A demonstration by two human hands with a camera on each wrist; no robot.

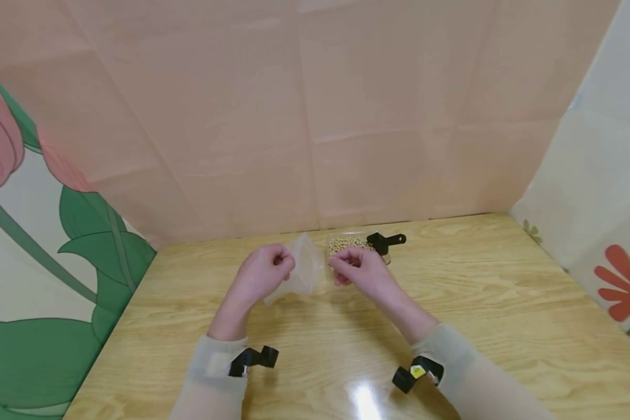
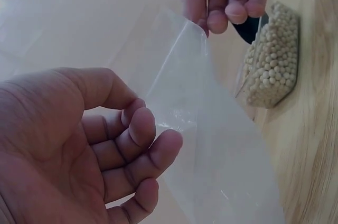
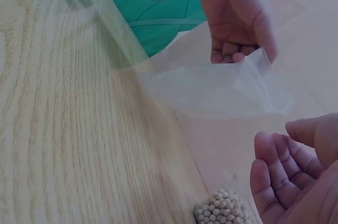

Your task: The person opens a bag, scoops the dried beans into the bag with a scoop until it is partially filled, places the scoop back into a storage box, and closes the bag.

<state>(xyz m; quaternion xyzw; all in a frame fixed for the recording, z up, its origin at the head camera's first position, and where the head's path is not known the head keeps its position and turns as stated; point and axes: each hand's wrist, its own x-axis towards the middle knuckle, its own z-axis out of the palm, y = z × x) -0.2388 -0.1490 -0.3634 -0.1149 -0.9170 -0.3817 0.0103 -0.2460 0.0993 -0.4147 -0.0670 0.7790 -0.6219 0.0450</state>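
Note:
A clear plastic bag (image 1: 305,265) hangs from my left hand (image 1: 265,269), which pinches its edge between thumb and fingers. The left wrist view shows the bag (image 2: 211,129) spread out beyond the left fingertips. To the right of the bag, my right hand (image 1: 364,271) is raised with its fingers loosely bent. In the right wrist view, a gap shows between the thumb and fingers of the right hand (image 3: 296,174), and the bag (image 3: 211,92) lies beyond them. Behind the right hand stands a clear box of pale round beads or beans (image 1: 346,242).
A black scoop (image 1: 385,241) lies at the box's right side, its handle pointing right. The wooden table (image 1: 483,303) meets a pink sheet (image 1: 388,116) at its back edge. Flower-patterned panels stand on both sides. Each wrist wears a small black camera.

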